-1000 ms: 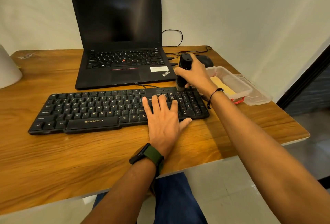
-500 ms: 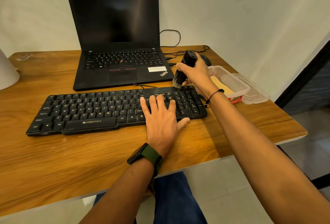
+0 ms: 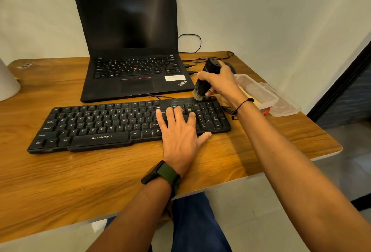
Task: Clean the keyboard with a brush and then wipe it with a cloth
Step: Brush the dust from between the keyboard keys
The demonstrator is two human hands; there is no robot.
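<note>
Our two hands work at the right end of a black keyboard on a wooden table.

We see the table (image 3: 60,171) carrying an open ThinkPad laptop (image 3: 130,50) with a dark screen at the back and, in front of it, the Zebronics keyboard (image 3: 96,127) lying lengthwise. Our left hand (image 3: 180,137), with a green-strapped watch (image 3: 162,175) on the wrist, lies flat with straight fingers spread over the keys just left of the number pad. Our right hand (image 3: 220,83) is curled round a black brush (image 3: 204,83), tilted, its bristles meeting the keyboard's far edge above the number pad. A clear plastic container (image 3: 267,95) sits just right of that hand, near the table's right edge. The two hands are apart, the brush beyond the left fingertips.
</note>
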